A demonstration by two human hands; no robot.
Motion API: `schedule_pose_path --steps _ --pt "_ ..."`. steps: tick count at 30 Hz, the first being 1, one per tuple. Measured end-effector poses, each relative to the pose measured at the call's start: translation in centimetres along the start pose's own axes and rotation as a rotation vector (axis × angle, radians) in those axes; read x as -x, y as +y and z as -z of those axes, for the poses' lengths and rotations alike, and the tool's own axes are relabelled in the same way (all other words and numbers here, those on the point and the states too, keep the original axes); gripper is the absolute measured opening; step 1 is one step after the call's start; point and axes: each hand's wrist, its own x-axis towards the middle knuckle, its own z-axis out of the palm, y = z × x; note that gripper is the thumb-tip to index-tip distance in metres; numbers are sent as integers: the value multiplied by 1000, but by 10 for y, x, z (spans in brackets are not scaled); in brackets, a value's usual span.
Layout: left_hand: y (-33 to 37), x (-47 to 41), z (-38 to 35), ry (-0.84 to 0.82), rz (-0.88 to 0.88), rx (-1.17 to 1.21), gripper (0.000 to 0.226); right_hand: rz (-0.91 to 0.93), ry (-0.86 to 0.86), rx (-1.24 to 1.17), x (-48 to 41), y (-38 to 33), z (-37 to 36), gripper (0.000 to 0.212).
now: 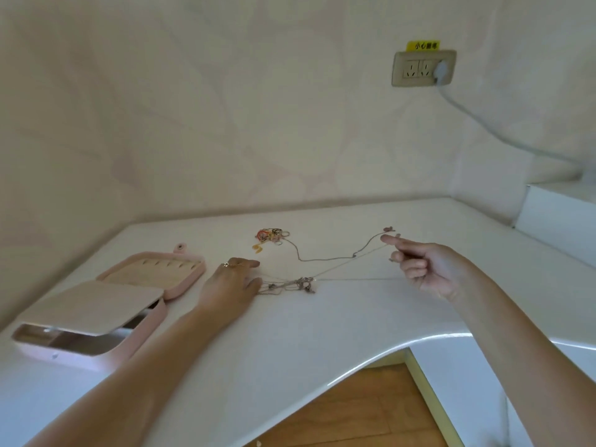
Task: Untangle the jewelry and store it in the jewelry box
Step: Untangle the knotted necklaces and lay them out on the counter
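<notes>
Silver chains (303,283): knotted, strands stretched taut rightward. Small jewelry heap (272,236): behind them. Pink jewelry box (96,361): open, your left.

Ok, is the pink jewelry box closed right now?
No, the pink jewelry box lies open on the white desk, its slotted half laid back flat.

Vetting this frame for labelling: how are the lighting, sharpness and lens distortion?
Head view: soft, even light with faint shadows; wide-angle bending curves the glossy white tabletop, whose front edge shows mild sheen; slightly soft overall, so the tangled thin silver chains are hard to trace.
</notes>
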Motion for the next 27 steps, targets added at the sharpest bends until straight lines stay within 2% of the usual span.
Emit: schedule_pose_path --steps 4,7,9,10,13,15,18,19,21,24,27 --pt "0 1 15 -79 55 304 58 49 83 247 3 15 -1 33" --pt "-6 -2 33 -244 131 534 28 75 128 490 -1 17 0 30" --pt "-9 -5 41 -251 213 679 9 78 174 597 -6 16 0 27" --pt "-11 -8 43 -215 249 708 6 76 195 644 -9 16 -1 25" --pt "-16 -15 37 -57 284 682 6 75 235 704 -19 16 -7 14" --pt "-12 -14 28 40 222 524 7 136 317 821 -27 14 -10 14" --pt "9 -5 14 44 -10 420 14 318 553 1412 -36 11 -12 15" --pt "19 -2 9 26 -105 418 16 401 563 1483 -35 13 -20 11" --pt "33 2 1 -16 -232 391 19 512 367 1444 -36 20 -37 4" --pt "35 5 -8 -78 -287 361 25 471 -15 1374 -34 39 -67 8" --pt "31 3 -11 -139 -277 345 31 448 -126 1392 -37 49 -81 8"
